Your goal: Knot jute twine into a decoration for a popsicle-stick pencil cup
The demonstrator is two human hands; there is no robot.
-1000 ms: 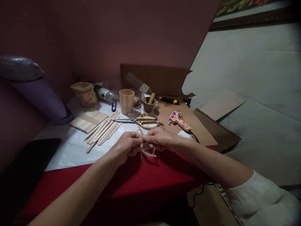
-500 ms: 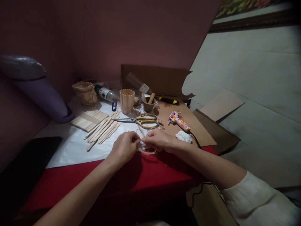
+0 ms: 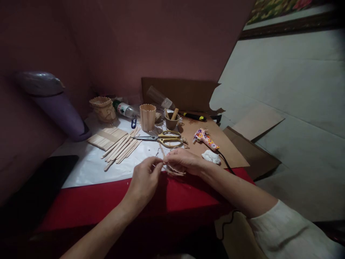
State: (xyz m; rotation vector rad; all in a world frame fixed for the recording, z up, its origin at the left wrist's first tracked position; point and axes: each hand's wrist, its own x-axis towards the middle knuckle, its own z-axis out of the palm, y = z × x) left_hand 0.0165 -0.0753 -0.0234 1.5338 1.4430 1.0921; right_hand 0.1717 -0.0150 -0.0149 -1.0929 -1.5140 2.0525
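Near the table's front edge, my left hand [image 3: 147, 176] pinches a piece of twine between thumb and fingertips. My right hand [image 3: 182, 160] is closed on the same twine [image 3: 175, 172], which hangs in loops below its fingers. The fingertips of both hands almost meet. Just beyond them lie gold-handled scissors [image 3: 169, 139], with blades pointing left. A cup made of craft sticks [image 3: 148, 118] stands upright behind the scissors. To the left are loose craft sticks [image 3: 121, 149] and a banded bundle of craft sticks [image 3: 106, 138].
A flowered glue gun [image 3: 206, 139] and a white crumpled wad [image 3: 211, 156] lie on cardboard at right. Behind stand a small pot with sticks [image 3: 171, 120] and a decorated stick basket [image 3: 103, 109]. A plastic bottle [image 3: 125, 108] and a yellow-black cutter [image 3: 194, 116] lie nearby.
My left hand has moved slightly down and turned, its fingertips still at the twine. More twine loops hang under my right hand. The whole view has shifted a little.
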